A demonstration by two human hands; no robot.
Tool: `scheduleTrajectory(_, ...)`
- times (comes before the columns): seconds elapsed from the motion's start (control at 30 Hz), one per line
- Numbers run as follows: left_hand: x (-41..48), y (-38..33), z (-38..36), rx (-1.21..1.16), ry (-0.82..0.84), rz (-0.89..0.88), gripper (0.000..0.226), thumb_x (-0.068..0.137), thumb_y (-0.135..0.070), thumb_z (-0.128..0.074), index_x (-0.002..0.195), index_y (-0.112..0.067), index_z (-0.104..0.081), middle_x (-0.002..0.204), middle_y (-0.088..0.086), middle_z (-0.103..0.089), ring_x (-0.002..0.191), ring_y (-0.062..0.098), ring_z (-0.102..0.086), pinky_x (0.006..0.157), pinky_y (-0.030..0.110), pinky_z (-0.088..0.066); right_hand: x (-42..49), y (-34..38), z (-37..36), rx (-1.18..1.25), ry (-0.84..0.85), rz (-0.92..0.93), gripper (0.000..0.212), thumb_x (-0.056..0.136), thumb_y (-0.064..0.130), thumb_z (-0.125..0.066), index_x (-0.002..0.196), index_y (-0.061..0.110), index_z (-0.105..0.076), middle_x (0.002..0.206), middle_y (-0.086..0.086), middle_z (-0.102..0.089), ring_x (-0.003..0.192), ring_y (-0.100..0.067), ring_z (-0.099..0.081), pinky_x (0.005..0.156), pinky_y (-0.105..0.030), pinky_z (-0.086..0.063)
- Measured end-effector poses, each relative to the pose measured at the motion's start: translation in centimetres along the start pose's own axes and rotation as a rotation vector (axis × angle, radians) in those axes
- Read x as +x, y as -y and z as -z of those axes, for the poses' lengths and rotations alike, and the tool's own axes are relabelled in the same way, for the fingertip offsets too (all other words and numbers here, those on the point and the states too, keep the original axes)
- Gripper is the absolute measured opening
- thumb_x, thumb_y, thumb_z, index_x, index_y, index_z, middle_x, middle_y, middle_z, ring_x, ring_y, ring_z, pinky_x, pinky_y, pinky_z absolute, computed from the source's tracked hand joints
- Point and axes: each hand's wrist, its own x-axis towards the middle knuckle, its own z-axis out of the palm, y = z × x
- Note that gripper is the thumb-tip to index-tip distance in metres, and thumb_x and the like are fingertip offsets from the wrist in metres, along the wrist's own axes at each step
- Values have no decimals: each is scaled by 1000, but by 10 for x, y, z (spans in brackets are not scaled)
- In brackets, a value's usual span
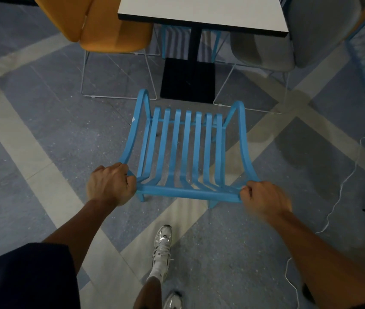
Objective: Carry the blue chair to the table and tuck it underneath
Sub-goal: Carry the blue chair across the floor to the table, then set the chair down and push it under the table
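The blue chair (186, 150), made of slatted metal with curved armrests, is in front of me in the middle of the view, its seat facing the table. My left hand (110, 186) grips the left end of its top backrest bar. My right hand (264, 199) grips the right end of the same bar. The white-topped table (201, 12) stands just beyond the chair, on a black post with a square black base (188, 79). The chair's front edge is a short way from that base, outside the tabletop.
An orange chair (108, 25) is tucked at the table's left and a grey chair (288, 39) at its right, both on thin wire legs. Another blue chair (170, 39) shows behind the post. A white cable (342, 188) runs over the floor at right.
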Motion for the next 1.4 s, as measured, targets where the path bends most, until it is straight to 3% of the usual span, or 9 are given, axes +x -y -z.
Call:
scheduleTrajectory(0.13,38,4,-1,0,19,10,24,78,-35,-42,56,-26,-46,50,-10,-40,39,6,-34,47,18,-18,38,2,5,4,20,-1,47,79,52,-26,72,20,-60,64,-7,-61,53,-29,-54,55,-34,-36)
scheduleTrajectory(0.2,57,5,0,0,22,7,23,78,-35,-42,57,-27,-46,50,-11,-39,39,5,-33,47,18,-19,55,5,9,14,32,-2,39,81,52,-27,67,24,-51,53,3,-45,43,-16,-37,51,-32,-32)
scheduleTrajectory(0.27,74,6,2,-8,22,-3,21,78,-34,-43,58,-28,-43,50,-12,-36,40,3,-30,47,18,-18,72,6,13,8,68,-18,35,81,52,-28,67,26,-48,52,6,-35,44,-16,-35,51,-31,-32)
scheduleTrajectory(0.37,95,5,4,-14,1,-36,21,77,-33,-44,58,-31,-35,50,-15,-28,40,-2,-22,48,16,-13,93,5,16,-14,103,-48,36,81,53,-28,67,26,-48,53,8,-35,46,-16,-37,53,-33,-34)
scheduleTrajectory(0.47,117,7,2,-29,-7,-53,20,76,-33,-43,59,-31,-34,51,-13,-30,42,-3,-19,49,18,-15,113,7,21,-3,105,-48,37,81,53,-27,64,27,-46,50,11,-36,44,-2,-34,48,-31,-31)
scheduleTrajectory(0.73,177,11,-9,1,64,-15,24,80,-36,-42,58,-27,-46,53,-10,-40,40,6,-35,49,25,-29,168,5,31,21,75,-58,38,81,53,-25,62,27,-43,53,10,-35,45,-6,-33,52,-33,-33)
scheduleTrajectory(0.87,196,9,-11,0,51,-20,24,80,-36,-41,57,-29,-41,52,-13,-35,39,3,-32,48,23,-24,188,0,32,7,80,-44,37,82,53,-27,61,26,-41,53,11,-35,45,-12,-35,53,-34,-34)
scheduleTrajectory(1.1,227,4,-14,6,18,-49,26,77,-35,-45,56,-35,-30,50,-18,-23,36,0,-24,46,16,-15,219,-7,37,8,83,-18,37,83,53,-27,61,28,-41,51,10,-37,43,-2,-34,46,-31,-31)
scheduleTrajectory(1.4,277,-2,-23,1,43,20,23,79,-38,-39,57,-31,-37,52,-14,-38,39,5,-35,50,28,-32,276,-17,46,41,41,4,37,83,52,-30,56,28,-40,50,9,-38,43,-3,-33,48,-33,-33)
